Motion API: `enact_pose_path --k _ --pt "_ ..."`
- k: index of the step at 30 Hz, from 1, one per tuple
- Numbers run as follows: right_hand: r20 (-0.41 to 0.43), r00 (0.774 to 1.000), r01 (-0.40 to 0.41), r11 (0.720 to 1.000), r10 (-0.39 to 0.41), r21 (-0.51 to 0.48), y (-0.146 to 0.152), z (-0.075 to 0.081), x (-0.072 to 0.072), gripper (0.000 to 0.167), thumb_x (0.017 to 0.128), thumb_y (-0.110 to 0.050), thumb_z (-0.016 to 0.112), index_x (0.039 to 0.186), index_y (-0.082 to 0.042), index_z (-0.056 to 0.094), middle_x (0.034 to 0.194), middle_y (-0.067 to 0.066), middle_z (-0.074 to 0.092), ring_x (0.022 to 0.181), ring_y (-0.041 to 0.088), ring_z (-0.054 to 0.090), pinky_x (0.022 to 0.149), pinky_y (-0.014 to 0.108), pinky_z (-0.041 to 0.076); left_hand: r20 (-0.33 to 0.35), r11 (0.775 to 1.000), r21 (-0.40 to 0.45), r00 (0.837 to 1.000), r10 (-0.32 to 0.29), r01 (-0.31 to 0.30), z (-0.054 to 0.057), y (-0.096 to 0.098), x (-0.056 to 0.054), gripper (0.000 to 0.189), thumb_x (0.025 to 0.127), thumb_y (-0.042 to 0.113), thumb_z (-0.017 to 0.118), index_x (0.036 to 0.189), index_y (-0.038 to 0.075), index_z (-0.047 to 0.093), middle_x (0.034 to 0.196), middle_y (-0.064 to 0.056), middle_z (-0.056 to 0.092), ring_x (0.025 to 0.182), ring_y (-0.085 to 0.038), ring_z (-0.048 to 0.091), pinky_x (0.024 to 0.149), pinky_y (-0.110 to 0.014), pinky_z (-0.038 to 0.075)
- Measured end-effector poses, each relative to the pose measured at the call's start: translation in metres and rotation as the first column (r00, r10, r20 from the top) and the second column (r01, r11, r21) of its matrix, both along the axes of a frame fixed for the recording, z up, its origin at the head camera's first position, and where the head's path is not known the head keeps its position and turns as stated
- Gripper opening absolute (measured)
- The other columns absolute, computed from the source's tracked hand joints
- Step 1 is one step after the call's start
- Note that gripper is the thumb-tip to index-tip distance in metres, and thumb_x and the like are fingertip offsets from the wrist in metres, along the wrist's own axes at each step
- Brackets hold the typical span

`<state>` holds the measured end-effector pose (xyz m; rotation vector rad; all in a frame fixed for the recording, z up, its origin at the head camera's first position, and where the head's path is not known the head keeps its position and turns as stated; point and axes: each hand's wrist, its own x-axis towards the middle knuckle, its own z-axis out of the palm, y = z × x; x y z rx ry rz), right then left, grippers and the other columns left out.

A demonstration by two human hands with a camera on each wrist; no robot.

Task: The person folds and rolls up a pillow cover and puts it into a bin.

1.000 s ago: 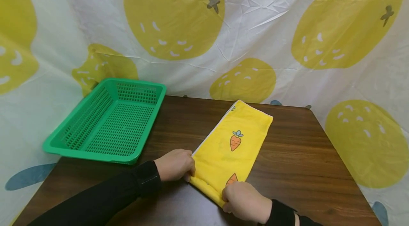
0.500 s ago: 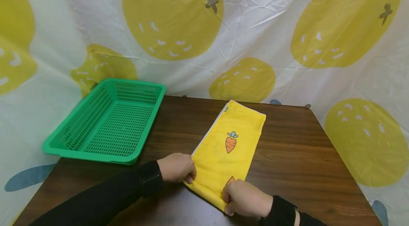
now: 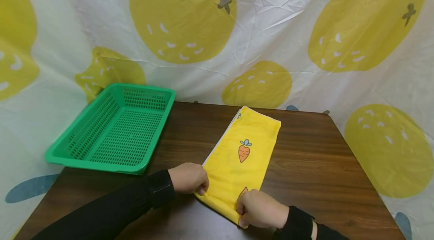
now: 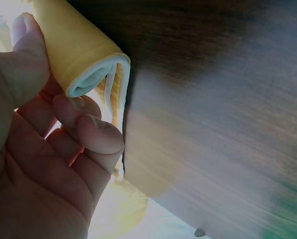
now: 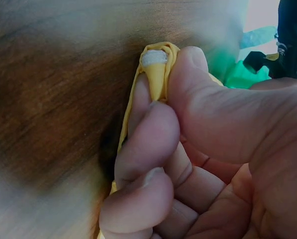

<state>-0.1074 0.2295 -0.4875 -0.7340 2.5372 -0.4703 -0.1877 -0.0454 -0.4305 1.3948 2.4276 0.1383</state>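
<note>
A long folded yellow cloth [image 3: 239,153] with printed carrots and a white border lies slantwise on the brown table. Its near end is rolled up, and the white lining shows inside the roll [image 4: 76,42] in the left wrist view. With curled fingers and thumb, my left hand [image 3: 189,178] grips the left end of this roll. At the opposite end my right hand [image 3: 262,210] pinches the cloth; the right wrist view shows the rolled end [image 5: 158,79] between thumb and fingers. Part of the lower carrot is hidden by the right hand.
A green plastic basket [image 3: 145,157] with slotted walls stands at the table's left, nothing visible in it. Bare wood table [image 3: 325,168] extends to the right of the cloth. A white curtain [image 3: 271,17] with yellow fruit prints hangs behind.
The far part of the cloth has swung slightly left, and its rolled near edge has turned a little. My left hand has shifted slightly downward; the right hand has hardly moved.
</note>
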Motion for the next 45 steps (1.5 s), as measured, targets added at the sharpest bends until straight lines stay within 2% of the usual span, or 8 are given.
enact_pose_path --k 13,20,22,27,31,39,42,45 --pt "0.078 0.992 0.102 0.994 -0.104 0.029 -0.02 0.057 0.013 0.021 0.083 -0.021 0.091 0.076 -0.019 0.071 0.071 -0.013 0.058 0.06 0.005 0.047 0.06 0.023 0.042 0.059 1.0 -0.024 0.998 0.021 -0.02 0.0 0.0 -0.001 0.016 0.095 0.019 0.08 0.079 0.019 0.077 0.071 0.013 0.061 0.067 -0.006 0.048 0.068 -0.025 0.046" --pt "0.054 0.997 0.061 0.998 -0.062 0.013 0.011 -0.011 -0.009 0.02 0.087 -0.041 0.088 0.08 -0.032 0.071 0.072 -0.02 0.062 0.063 0.001 0.054 0.062 0.022 0.046 0.097 0.997 -0.063 0.994 0.045 -0.039 0.001 0.001 0.0 0.018 0.096 0.019 0.079 0.079 0.019 0.076 0.072 0.012 0.059 0.068 -0.008 0.049 0.069 -0.025 0.044" --pt "0.07 0.995 0.076 0.997 -0.076 0.002 0.011 -0.009 -0.009 0.02 0.085 -0.039 0.089 0.078 -0.032 0.072 0.072 -0.019 0.064 0.063 0.003 0.055 0.062 0.023 0.047 0.105 0.997 -0.068 0.993 0.053 -0.046 0.003 0.001 0.001 0.019 0.096 0.018 0.079 0.078 0.019 0.075 0.072 0.011 0.058 0.068 -0.008 0.048 0.069 -0.025 0.043" --pt "0.079 0.985 0.155 0.988 -0.154 -0.004 -0.01 0.053 0.01 0.026 0.082 -0.027 0.092 0.075 -0.024 0.067 0.072 -0.014 0.06 0.063 0.007 0.051 0.062 0.025 0.043 0.16 0.996 -0.022 0.983 0.09 -0.087 0.0 -0.001 0.001 0.023 0.095 0.019 0.081 0.075 0.021 0.069 0.07 0.012 0.056 0.067 -0.006 0.048 0.068 -0.024 0.042" --pt "0.062 0.984 0.169 0.986 -0.168 -0.01 -0.014 0.063 0.015 0.029 0.081 -0.026 0.093 0.075 -0.024 0.064 0.07 -0.014 0.057 0.061 0.006 0.048 0.061 0.024 0.041 0.184 0.993 0.056 0.978 0.096 -0.108 -0.006 -0.003 -0.002 0.028 0.09 0.02 0.085 0.076 0.024 0.062 0.07 0.013 0.052 0.068 -0.004 0.048 0.067 -0.023 0.041" --pt "-0.109 0.992 0.061 0.998 -0.062 -0.017 -0.02 0.061 0.031 0.024 0.085 -0.021 0.088 0.068 -0.023 0.071 0.065 -0.019 0.058 0.056 -0.003 0.045 0.057 0.021 0.041 -0.121 0.992 0.107 0.991 -0.059 0.072 -0.01 -0.01 0.009 0.021 0.091 0.024 0.085 0.08 0.023 0.067 0.076 0.011 0.054 0.072 -0.005 0.047 0.069 -0.02 0.043" --pt "-0.281 0.959 -0.018 0.998 0.034 0.061 -0.025 0.06 0.042 0.032 0.087 -0.023 0.084 0.062 -0.023 0.064 0.061 -0.017 0.052 0.055 -0.003 0.04 0.054 0.02 0.036 -0.295 0.981 0.064 0.943 -0.156 0.183 -0.009 -0.017 0.019 0.018 0.092 0.017 0.081 0.08 0.024 0.071 0.077 0.012 0.059 0.072 -0.006 0.047 0.068 -0.019 0.042" --pt "-0.471 0.869 -0.079 0.982 0.151 0.169 -0.027 0.056 0.05 0.038 0.085 -0.03 0.084 0.06 -0.023 0.058 0.062 -0.013 0.051 0.057 0.0 0.04 0.054 0.02 0.033 -0.439 0.967 0.025 0.872 -0.216 0.252 -0.008 -0.024 0.027 0.019 0.092 0.012 0.079 0.079 0.025 0.071 0.077 0.012 0.062 0.071 -0.006 0.047 0.066 -0.019 0.038"
